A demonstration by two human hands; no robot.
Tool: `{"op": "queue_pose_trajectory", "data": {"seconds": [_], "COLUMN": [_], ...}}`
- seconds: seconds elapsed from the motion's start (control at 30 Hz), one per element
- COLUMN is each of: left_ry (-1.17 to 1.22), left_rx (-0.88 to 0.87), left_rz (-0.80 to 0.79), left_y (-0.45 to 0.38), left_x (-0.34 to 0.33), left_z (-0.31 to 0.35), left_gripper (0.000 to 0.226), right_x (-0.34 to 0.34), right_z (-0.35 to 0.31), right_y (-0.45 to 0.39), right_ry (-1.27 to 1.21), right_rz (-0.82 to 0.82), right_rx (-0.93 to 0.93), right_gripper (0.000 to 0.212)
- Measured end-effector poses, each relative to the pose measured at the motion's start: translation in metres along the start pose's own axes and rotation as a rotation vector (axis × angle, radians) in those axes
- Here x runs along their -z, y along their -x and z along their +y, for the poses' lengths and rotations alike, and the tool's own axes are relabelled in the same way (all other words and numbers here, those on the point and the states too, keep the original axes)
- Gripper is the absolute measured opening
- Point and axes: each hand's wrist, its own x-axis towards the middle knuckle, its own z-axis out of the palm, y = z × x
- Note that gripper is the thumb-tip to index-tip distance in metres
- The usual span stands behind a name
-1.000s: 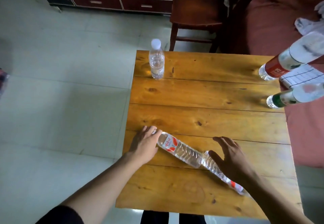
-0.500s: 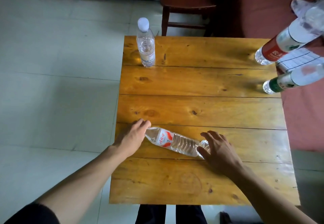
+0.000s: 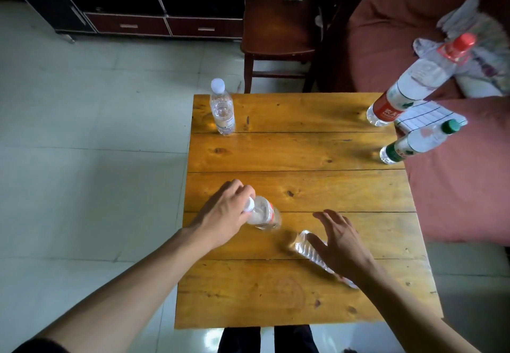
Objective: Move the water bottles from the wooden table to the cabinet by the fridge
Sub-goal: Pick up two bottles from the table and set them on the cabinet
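Note:
On the wooden table, my left hand grips the cap end of a red-labelled water bottle, which is tipped up with its base on the wood. My right hand lies with spread fingers over a clear ribbed bottle that is on its side; part of this bottle is hidden under the hand. A white-capped bottle stands at the far left corner. A red-capped bottle and a green-capped bottle stand at the right edge.
A wooden chair stands beyond the table's far edge. Behind it is a dark low cabinet with drawers. A red upholstered seat with a lined sheet of paper borders the table on the right. Tiled floor lies to the left.
My left hand has closed on the cap of the red-labelled bottle and tipped it up from lying flat. My right hand stays over the lying clear bottle.

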Motion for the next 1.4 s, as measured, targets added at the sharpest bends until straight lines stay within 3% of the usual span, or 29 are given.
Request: {"op": "queue_pose_trajectory", "data": {"seconds": [0.2, 0.33, 0.5, 0.7, 1.0, 1.2, 1.4], "left_ry": [-0.018, 0.009, 0.005, -0.099, -0.2, -0.194, -0.204], "left_rx": [-0.008, 0.089, 0.162, 0.123, -0.08, -0.167, -0.204], "left_rz": [0.055, 0.14, 0.129, 0.08, 0.167, 0.039, -0.219], "left_y": [-0.011, -0.017, -0.014, -0.008, -0.027, -0.032, -0.033], "left_x": [0.001, 0.005, 0.008, 0.012, 0.034, 0.0, -0.061], "left_z": [0.009, 0.004, -0.003, -0.002, 0.044, 0.079, 0.111], "left_gripper": [0.036, 0.032, 0.037, 0.063, 0.052, 0.048, 0.051], "right_x": [0.011, 0.01, 0.012, 0.017, 0.029, 0.02, -0.012], "right_z": [0.018, 0.031, 0.029, 0.026, 0.033, 0.056, 0.102], "right_y": [0.009, 0.01, 0.014, 0.013, 0.029, 0.056, 0.087], "right_ry": [0.009, 0.01, -0.009, -0.006, -0.055, -0.109, -0.163], "right_rz": [0.032, 0.041, 0.036, 0.027, 0.092, 0.136, 0.1], "right_rx": [-0.02, -0.041, -0.044, -0.051, -0.086, -0.173, -0.319], "right_gripper": [0.067, 0.081, 0.063, 0.065, 0.063, 0.061, 0.062]}}
